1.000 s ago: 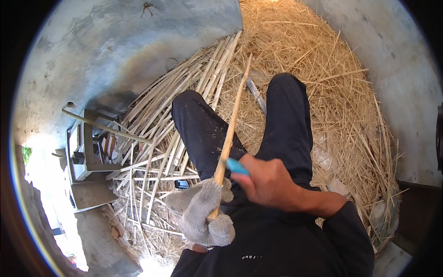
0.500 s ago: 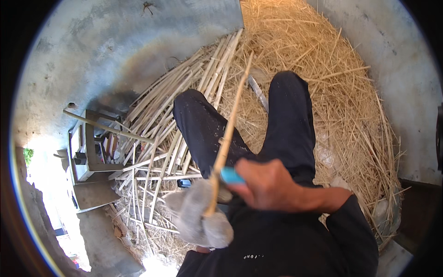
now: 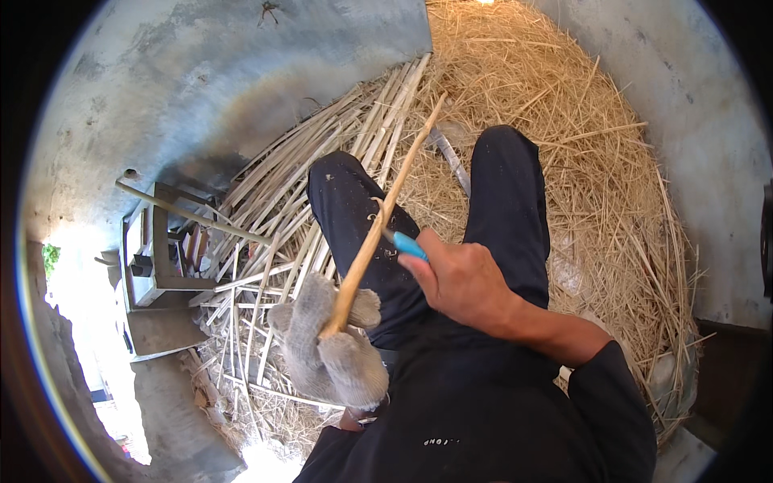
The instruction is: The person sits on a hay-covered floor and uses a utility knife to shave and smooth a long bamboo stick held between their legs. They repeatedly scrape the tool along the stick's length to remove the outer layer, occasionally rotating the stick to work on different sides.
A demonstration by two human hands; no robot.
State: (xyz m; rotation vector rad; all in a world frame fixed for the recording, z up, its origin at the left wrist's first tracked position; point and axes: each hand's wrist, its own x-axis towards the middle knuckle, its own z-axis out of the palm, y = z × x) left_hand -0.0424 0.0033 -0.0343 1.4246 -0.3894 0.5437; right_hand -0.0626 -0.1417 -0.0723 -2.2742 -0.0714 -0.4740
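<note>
My left hand [image 3: 332, 354], in a grey knitted glove, is closed around the lower end of a pale wooden stick [image 3: 364, 259]. The stick slants up and away to the right, tapering over my left thigh. Thin curled shavings stand out from it near its middle. In my bare right hand [image 3: 471, 282] is a small knife [image 3: 410, 245] with a turquoise handle. Its short blade lies at the stick, just below the curls, and most of the blade is hard to make out.
Pale stripped sticks [image 3: 322, 145] lie piled beyond my left knee. Straw-like shavings [image 3: 580, 185] cover the floor at right, with a long flat metal blade [image 3: 452, 161] between my knees. A wooden frame-like box [image 3: 161, 241] stands at left, and grey walls [image 3: 201, 80] curve around.
My right hand and the knife have moved up along the stick, away from my left hand. The left hand has shifted slightly left, and curled shavings now show on the stick.
</note>
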